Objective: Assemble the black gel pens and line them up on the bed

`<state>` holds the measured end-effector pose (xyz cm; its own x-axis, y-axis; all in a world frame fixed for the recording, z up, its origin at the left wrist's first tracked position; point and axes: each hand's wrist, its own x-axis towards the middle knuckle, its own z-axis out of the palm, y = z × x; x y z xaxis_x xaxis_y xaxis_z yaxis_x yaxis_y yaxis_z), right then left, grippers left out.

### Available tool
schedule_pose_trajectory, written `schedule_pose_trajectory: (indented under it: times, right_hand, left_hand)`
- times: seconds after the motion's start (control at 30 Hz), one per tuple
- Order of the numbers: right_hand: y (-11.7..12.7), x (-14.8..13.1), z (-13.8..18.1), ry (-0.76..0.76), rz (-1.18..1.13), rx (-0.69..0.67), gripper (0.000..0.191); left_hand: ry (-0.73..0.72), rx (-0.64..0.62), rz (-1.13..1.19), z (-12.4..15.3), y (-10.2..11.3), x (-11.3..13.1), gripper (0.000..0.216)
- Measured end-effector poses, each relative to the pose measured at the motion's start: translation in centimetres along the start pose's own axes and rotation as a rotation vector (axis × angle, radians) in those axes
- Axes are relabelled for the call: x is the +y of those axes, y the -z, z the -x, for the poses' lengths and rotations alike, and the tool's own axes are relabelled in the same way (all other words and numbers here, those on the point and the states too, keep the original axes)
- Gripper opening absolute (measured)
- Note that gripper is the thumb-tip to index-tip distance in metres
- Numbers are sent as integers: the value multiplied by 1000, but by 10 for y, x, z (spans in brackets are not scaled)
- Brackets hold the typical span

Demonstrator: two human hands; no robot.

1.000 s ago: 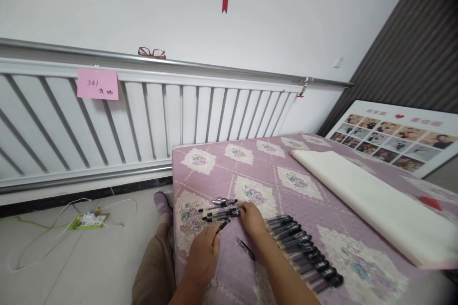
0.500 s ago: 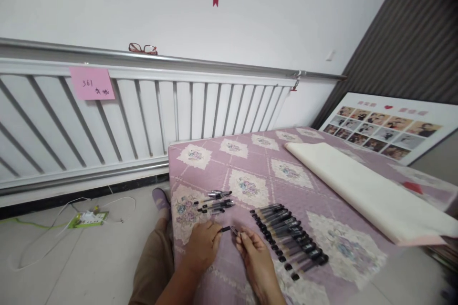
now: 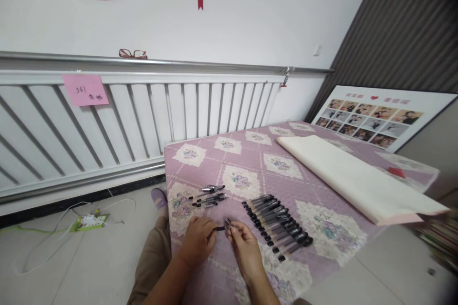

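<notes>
My left hand point(image 3: 198, 242) is closed around a pen point(image 3: 219, 228), whose black end sticks out to the right past the fingers. Pinched in the fingertips of my right hand point(image 3: 245, 248) is a small dark, shiny piece that looks like a pen cap point(image 3: 227, 222), close to that black end; whether the two touch is unclear. Just beyond my left hand lies a small loose group of pens point(image 3: 209, 198). To the right of my right hand, several black-ended pens point(image 3: 277, 224) lie side by side in a slanting row.
The pens lie on a bed-like surface with a purple floral cover point(image 3: 246, 152). A large cream sheet point(image 3: 343, 176) lies on its right part. Behind stands a white radiator point(image 3: 179, 109); a power strip point(image 3: 89, 222) with cables is on the floor at left. A photo board point(image 3: 372, 114) leans at back right.
The view has shifted slightly to the right. Both hands keep their grips on the pen and the cap, staying close together; the laid-out pens look unchanged.
</notes>
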<state>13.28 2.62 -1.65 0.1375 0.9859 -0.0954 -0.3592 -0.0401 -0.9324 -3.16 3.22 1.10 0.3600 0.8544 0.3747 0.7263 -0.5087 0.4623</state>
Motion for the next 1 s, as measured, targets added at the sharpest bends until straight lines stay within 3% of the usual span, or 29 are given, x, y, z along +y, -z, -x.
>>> schedule_pose_trajectory:
  times: [0.37,1.0]
  right_hand:
    - [2,-5,1,-7,201,-127,30]
    - [-6,-14,4,-1,292,-141,30]
  left_hand:
    - [-11,-6,-27,1,-1,-1,13]
    - [-13,-83,-73,0,0,-1,12]
